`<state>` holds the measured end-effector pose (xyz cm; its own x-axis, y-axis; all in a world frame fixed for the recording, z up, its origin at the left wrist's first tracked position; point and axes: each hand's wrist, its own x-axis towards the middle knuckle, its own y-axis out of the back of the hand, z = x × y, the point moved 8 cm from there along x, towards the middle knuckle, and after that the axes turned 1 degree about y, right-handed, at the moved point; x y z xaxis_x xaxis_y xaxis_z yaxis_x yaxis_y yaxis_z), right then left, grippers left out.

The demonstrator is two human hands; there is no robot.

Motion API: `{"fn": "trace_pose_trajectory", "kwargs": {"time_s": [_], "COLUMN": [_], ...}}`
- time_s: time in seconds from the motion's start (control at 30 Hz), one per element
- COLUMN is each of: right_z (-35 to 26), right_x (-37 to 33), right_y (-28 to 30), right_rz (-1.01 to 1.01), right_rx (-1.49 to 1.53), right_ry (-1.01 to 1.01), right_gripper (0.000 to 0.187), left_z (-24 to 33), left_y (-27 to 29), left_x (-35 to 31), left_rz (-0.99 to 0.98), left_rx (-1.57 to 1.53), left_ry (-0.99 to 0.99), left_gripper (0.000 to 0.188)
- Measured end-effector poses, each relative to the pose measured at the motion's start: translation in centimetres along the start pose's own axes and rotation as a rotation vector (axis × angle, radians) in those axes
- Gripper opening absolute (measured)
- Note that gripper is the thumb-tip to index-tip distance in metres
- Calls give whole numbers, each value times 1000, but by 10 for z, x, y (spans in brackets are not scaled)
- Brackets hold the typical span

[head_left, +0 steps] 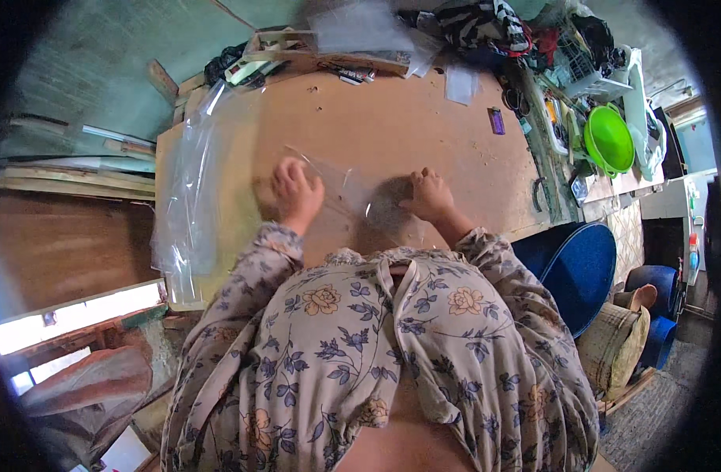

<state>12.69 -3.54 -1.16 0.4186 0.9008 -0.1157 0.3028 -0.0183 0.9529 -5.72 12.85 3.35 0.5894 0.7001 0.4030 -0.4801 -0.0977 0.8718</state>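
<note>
A thin clear plastic sheet (346, 187) lies on the brown tabletop (376, 106), stretched between my two hands. My left hand (296, 195) is at its left side, fingers curled down on the plastic near a raised edge. At the sheet's right side, my right hand (431, 198) is closed on the plastic, its fingers bent toward the left. Glare and the sheet's transparency hide its exact outline. Beside my left arm, a pile of long clear plastic sheets (189, 193) runs along the table's left edge.
A purple lighter (497, 121) and a small clear plastic piece (460, 84) lie at the far right of the table. A wooden tray (278, 46) stands at the back. Beyond the right edge are a green basin (609, 140) and a blue barrel (577, 271).
</note>
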Motion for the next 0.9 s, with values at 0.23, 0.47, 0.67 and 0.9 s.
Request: {"fn": "trace_pose_trajectory", "kwargs": {"time_s": [0.23, 0.47, 0.67, 0.9], "right_z": [33, 58, -27, -24], "right_x": [42, 86, 24, 29], "right_y": [12, 84, 27, 4], "right_rz": [25, 439, 205, 64], "right_rx": [372, 197, -152, -44], "right_ry": [-129, -122, 167, 280], "right_gripper": [19, 19, 51, 63], "left_z": [15, 22, 18, -7], "left_y": [-20, -34, -30, -24], "left_x": [-45, -42, -37, -19], "left_rz": [-224, -411, -468, -404], "left_rx": [-32, 153, 214, 281], "left_ry": [-88, -63, 99, 133], "left_gripper": [55, 65, 63, 60]}}
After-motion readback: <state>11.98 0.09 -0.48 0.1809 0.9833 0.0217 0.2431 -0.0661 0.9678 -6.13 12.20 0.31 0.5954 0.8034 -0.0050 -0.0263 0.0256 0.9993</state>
